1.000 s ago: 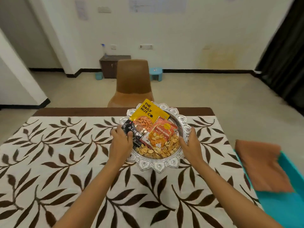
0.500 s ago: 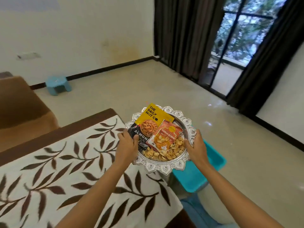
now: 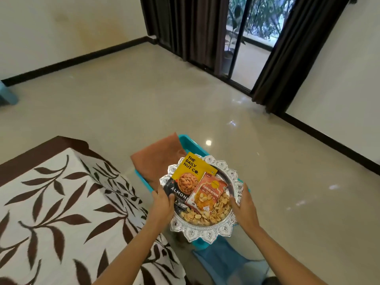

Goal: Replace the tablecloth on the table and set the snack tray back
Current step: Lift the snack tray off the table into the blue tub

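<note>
Silver snack tray w/ nut pkts held level above folded brown cloth; leaf-print tablecloth spread at left.

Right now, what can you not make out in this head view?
All in the head view:
Teal tub: mostly hidden by the snack tray and brown cloth.
Tablecloth: cut off by left and bottom edges.
Left hand and right hand: fingers hidden under the tray.
Orange packet: small print too small.
</note>
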A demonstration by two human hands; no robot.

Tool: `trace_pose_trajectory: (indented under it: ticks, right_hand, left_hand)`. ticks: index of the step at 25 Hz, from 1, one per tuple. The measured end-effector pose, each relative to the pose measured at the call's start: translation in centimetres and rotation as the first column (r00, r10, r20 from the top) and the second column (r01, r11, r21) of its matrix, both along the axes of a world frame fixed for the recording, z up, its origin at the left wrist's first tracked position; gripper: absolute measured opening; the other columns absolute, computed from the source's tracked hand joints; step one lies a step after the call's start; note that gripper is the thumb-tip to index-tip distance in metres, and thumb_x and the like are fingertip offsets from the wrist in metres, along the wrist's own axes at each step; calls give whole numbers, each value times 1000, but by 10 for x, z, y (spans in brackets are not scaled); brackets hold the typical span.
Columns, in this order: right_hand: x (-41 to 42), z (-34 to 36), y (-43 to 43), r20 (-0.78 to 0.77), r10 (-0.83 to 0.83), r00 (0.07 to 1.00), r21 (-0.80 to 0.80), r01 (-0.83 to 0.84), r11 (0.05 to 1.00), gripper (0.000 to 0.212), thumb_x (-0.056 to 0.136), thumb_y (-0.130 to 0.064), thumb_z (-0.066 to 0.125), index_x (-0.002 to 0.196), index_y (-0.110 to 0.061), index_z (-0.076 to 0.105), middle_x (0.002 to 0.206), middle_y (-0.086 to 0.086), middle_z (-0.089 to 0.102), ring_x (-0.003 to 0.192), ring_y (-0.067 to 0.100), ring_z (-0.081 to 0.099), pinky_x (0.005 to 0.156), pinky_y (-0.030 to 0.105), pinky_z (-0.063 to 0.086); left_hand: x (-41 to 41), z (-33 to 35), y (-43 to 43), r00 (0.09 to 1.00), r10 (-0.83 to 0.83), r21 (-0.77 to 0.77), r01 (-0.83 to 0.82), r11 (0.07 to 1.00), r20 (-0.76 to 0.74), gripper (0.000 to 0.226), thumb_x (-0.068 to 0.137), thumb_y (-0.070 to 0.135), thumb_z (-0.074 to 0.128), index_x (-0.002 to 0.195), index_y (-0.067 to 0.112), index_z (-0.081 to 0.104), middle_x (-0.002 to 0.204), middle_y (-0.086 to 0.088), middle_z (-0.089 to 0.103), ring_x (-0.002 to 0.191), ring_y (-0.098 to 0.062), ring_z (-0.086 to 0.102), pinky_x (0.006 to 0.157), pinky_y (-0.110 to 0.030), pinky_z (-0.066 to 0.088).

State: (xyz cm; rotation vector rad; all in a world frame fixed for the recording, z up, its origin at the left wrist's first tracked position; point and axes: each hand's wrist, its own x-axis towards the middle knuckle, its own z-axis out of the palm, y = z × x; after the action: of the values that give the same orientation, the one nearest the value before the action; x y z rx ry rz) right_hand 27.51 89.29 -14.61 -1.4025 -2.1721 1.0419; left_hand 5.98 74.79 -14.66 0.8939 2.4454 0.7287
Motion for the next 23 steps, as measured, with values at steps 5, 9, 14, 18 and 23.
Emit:
trace_pose_trajectory:
  ticks: [5,9,14,18,23]
  right_hand:
    - [18,-81,38,74,11,997,-22,-10,1000,68,92,-61,33,143,-17,28,135,3,50,121,16,50,99,42,47]
    - [25,-131,46,126,44,991,-67,-36,997,69,93,-63,34,148,-23,21,145,0,41,132,15,41,105,46,41]
    - [15,-134,51,168,12,986,-57,-3,998,72,90,-65,33,148,-22,22,143,1,43,130,16,42,107,42,38]
    - [6,-136,38,347,-65,936,-111,109,988,93,85,-69,39,150,-7,12,147,24,31,136,39,29,110,52,30]
    - [-46,-96,-5,241,-102,965,-62,120,991,75,91,-19,59,149,-2,14,152,24,22,142,38,19,115,52,21]
  left_hand:
    - [10,-71,24,989,-50,-28,55,998,139,49,101,24,35,142,0,23,123,-19,37,89,-22,54,85,-32,49]
    - [9,-108,21,976,-96,-113,120,986,198,58,100,13,38,150,5,10,132,-17,34,87,-13,53,84,-19,45]
    - [1,-125,41,971,-117,-140,147,979,207,64,97,7,45,150,9,9,143,-16,26,109,-24,55,94,-30,44]
    - [-3,-125,38,974,-139,-230,179,957,177,63,97,19,50,149,11,16,141,-14,31,118,-30,51,99,-38,43]
    - [-11,-85,10,989,-148,-12,148,989,-24,45,96,16,47,138,4,36,131,-9,41,121,-21,43,102,-23,34]
